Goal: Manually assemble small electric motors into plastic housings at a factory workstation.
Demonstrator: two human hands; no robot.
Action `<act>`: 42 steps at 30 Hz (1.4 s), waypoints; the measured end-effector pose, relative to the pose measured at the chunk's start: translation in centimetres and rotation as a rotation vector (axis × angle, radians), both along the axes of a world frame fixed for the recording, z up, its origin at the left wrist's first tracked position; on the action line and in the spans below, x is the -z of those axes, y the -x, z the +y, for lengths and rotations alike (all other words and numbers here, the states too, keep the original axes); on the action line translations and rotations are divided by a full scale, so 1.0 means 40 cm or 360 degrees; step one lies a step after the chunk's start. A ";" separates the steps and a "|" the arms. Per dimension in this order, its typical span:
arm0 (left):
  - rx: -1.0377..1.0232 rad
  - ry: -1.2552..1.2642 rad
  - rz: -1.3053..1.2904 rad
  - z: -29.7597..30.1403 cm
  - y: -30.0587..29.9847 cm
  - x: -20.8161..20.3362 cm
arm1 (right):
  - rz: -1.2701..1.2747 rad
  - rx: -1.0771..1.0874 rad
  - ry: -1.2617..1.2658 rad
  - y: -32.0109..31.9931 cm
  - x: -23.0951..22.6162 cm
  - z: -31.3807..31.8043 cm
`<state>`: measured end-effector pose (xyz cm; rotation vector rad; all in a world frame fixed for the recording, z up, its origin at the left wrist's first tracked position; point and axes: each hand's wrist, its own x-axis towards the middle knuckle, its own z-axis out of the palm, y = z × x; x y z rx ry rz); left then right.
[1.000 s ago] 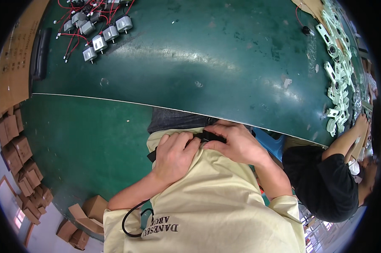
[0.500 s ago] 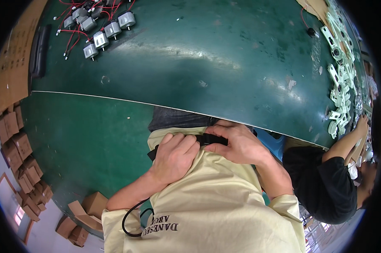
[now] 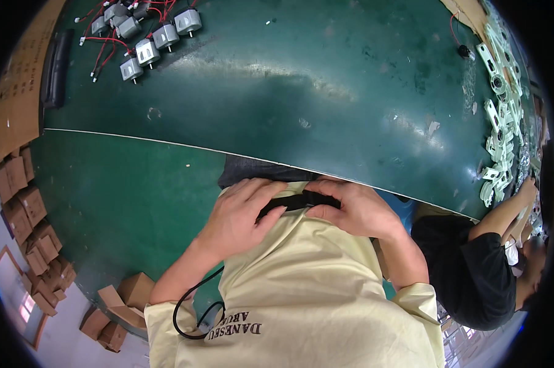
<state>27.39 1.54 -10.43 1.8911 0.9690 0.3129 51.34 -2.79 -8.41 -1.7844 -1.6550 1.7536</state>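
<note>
Across the waist of my pale yellow T-shirt (image 3: 307, 270) runs a black strap (image 3: 294, 202), which looks like a waist belt. My left hand (image 3: 237, 216) is closed on its left part, thumb below and fingers above. On the other side my right hand (image 3: 367, 211) pinches the strap near the middle, where a thicker black piece shows that may be a buckle. Its exact shape is partly covered by my fingers. A thin black cable (image 3: 182, 331) loops beside my left forearm.
The green table (image 3: 240, 110) carries several small silver motors (image 3: 148, 53) with red wires at the far left. Pale green plastic parts (image 3: 500, 132) lie along its right end, near a person in a black shirt (image 3: 467, 264). Cardboard boxes (image 3: 136, 291) stand on the left.
My left hand has opened its grip from a fist over the strap to thumb and fingers either side, uncovering more of it. My right hand has shifted slightly right.
</note>
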 end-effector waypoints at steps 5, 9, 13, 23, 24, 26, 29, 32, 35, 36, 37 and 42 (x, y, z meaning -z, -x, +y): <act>0.0255 -0.0302 -0.0027 0.004 0.002 0.033 | -0.0003 -0.0001 0.0055 0.001 -0.002 0.003; 0.0325 -0.0634 -0.0012 0.001 -0.007 0.043 | -0.0030 -0.0029 0.0016 0.005 -0.002 0.006; 0.0396 -0.0756 -0.0036 0.002 -0.007 0.055 | -0.0048 -0.0045 -0.0208 0.016 0.003 -0.002; 0.0458 -0.0767 -0.0050 -0.001 0.017 0.056 | -0.0055 -0.0096 -0.0177 0.024 0.008 -0.004; 0.0460 -0.0748 -0.0053 0.001 0.018 0.052 | -0.0063 -0.0098 -0.0177 0.025 0.006 -0.003; 0.0449 -0.0730 -0.0053 0.003 0.023 0.050 | -0.0072 -0.0112 -0.0178 0.028 0.005 -0.001; 0.0466 -0.0727 -0.0048 0.004 0.032 0.051 | -0.0028 -0.0143 -0.0296 0.029 0.009 -0.001; 0.0499 -0.0716 -0.0054 0.006 0.043 0.053 | -0.0072 -0.0184 -0.0419 0.032 0.011 0.001; 0.0479 -0.0727 -0.0062 0.006 0.056 0.061 | -0.0042 -0.0197 -0.0403 0.037 0.003 0.007; 0.0477 -0.0718 -0.0055 0.008 0.058 0.059 | -0.0054 -0.0199 -0.0387 0.039 0.001 0.006; 0.0475 -0.0708 -0.0048 0.009 0.059 0.059 | -0.0066 -0.0200 -0.0371 0.040 0.000 0.005; 0.0505 -0.0771 -0.0023 0.024 0.065 0.055 | -0.0102 -0.0211 -0.0423 0.055 -0.009 0.003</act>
